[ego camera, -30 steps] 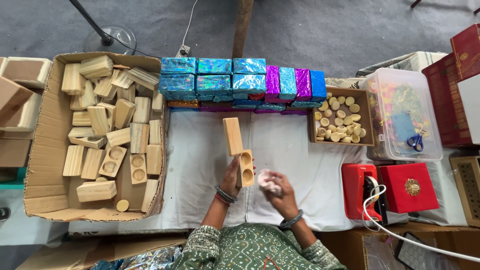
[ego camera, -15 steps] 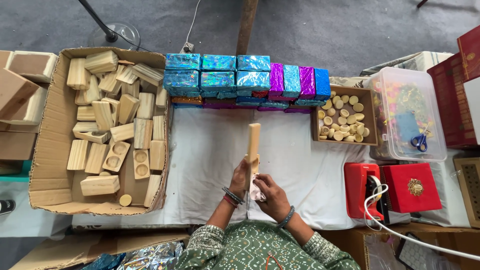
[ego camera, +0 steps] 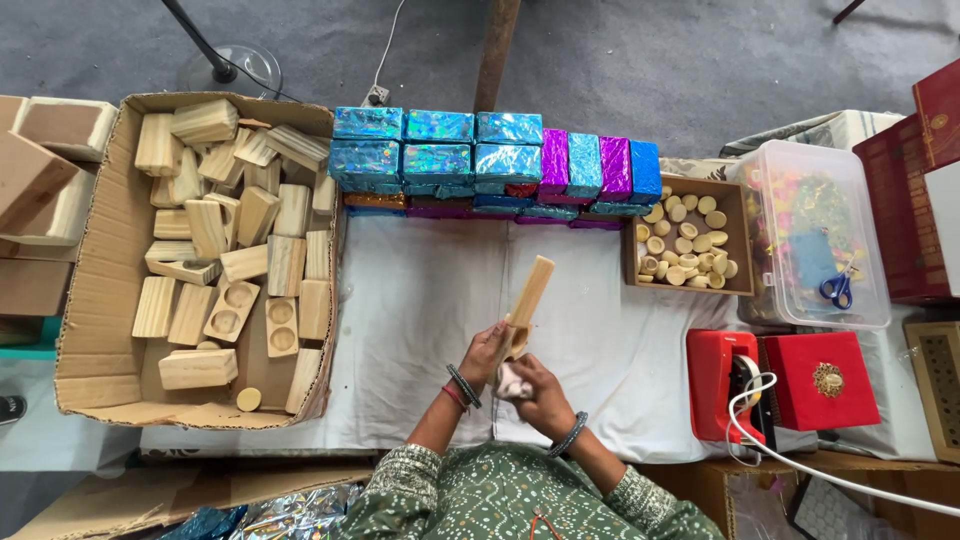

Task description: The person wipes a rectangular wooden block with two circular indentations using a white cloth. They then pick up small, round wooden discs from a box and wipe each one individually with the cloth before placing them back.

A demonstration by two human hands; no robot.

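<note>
Head view: low in the middle of the frame, the left hand (ego camera: 487, 352) has its fingers curled closed around the lower end of a long wooden block (ego camera: 526, 303), which tilts up and to the right from the grip over the white cloth (ego camera: 420, 300). The left wrist wears dark bangles and a red thread, and the forearm comes up from the bottom edge at a slant. Just right of it, touching the block's lower end, the right hand (ego camera: 541, 390) closes its fingers on a small pale wad (ego camera: 513, 381), pinkish white, pressed against the wood; how tightly it grips cannot be told. The right wrist, with a dark bangle, bends inward so both hands meet above the green patterned sleeves.

In the left of the frame a cardboard box (ego camera: 95, 300) holds many similar wooden blocks, some with round hollows. Along the top centre stands a row of shiny wrapped boxes (ego camera: 480, 160), blue and purple. To the right a small tray of round wooden discs (ego camera: 686, 243), then a clear plastic tub (ego camera: 815, 235) with blue scissors (ego camera: 838, 290). Lower right are two red boxes (ego camera: 790, 385) and a white cable (ego camera: 800, 465)
</note>
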